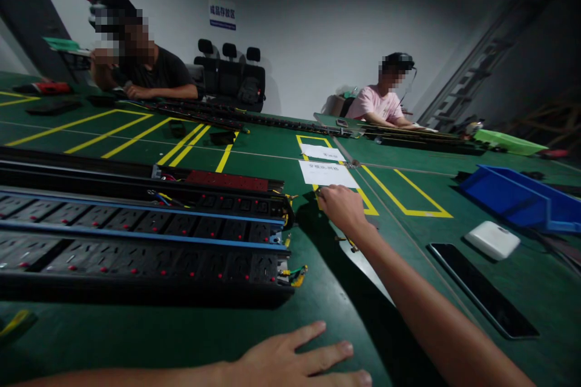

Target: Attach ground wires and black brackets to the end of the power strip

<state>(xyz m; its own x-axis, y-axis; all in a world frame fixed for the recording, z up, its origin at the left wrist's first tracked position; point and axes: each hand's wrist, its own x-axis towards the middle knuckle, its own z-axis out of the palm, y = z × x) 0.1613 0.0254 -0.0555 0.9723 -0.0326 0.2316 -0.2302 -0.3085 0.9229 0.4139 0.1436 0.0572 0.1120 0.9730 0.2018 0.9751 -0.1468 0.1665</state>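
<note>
My left hand rests at the bottom of the view with its fingers spread over the green tabletop, holding nothing. Stretched forward, my right hand has its fingers curled down near a white paper sheet with printed characters. Whatever those fingers may hold is hidden. Small brass-coloured pieces lie beneath my right wrist. To the left are several long black power strips side by side, with rows of sockets and red dots. Green-yellow wires stick out of the nearest strip's end.
A dark phone, a white case and a blue bin sit on the right. Across the table are a person in a dark shirt and one in pink. A green tray stands at the far right.
</note>
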